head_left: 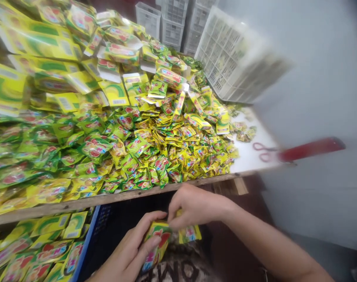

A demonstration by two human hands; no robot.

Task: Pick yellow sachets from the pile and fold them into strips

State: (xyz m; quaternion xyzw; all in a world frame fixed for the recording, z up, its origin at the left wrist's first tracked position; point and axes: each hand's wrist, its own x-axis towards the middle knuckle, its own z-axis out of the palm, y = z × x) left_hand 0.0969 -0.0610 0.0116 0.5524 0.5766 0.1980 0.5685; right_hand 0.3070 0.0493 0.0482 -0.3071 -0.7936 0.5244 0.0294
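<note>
My left hand [131,250] is closed around a small yellow and green cardboard box [159,252], thumb across its printed front, low in the middle of the view over my lap. Just to the right, my right hand [191,205] is bent over the box's upper end, fingers pinched on small yellow candy packets. One packet [190,234] hangs below the fingers; another shows partly between them. My fingers hide the box's opening. Beyond both hands, a heap of loose green and yellow packets [163,164] reaches the table's edge.
Yellow cartons [116,92] are piled behind the packets. A blue crate [88,243] with similar boxes stands at lower left. Red-handled scissors [263,152] and a red object [312,149] lie at the table's right end, near a white basket [222,51]. A wooden edge [196,183] runs before me.
</note>
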